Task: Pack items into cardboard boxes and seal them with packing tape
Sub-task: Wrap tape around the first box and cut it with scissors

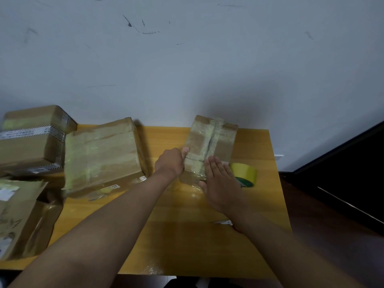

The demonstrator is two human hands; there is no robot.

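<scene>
A small cardboard box [216, 138] lies on the wooden table [187, 225], its top covered in yellowish packing tape along the centre seam. My left hand [170, 163] grips the box's near left edge, thumb on top. My right hand [220, 183] lies flat with fingers together over the box's near end, pressing on the tape. A roll of yellow packing tape [245, 173] with a green core stands just right of my right hand, beside the box.
A larger taped cardboard box [101, 154] sits left of centre. Another box with striped tape [31, 140] stands at the far left, and an opened box [22, 217] at the near left. A small white scrap [224, 222] lies near my right wrist. A wall [187, 59] rises behind the table.
</scene>
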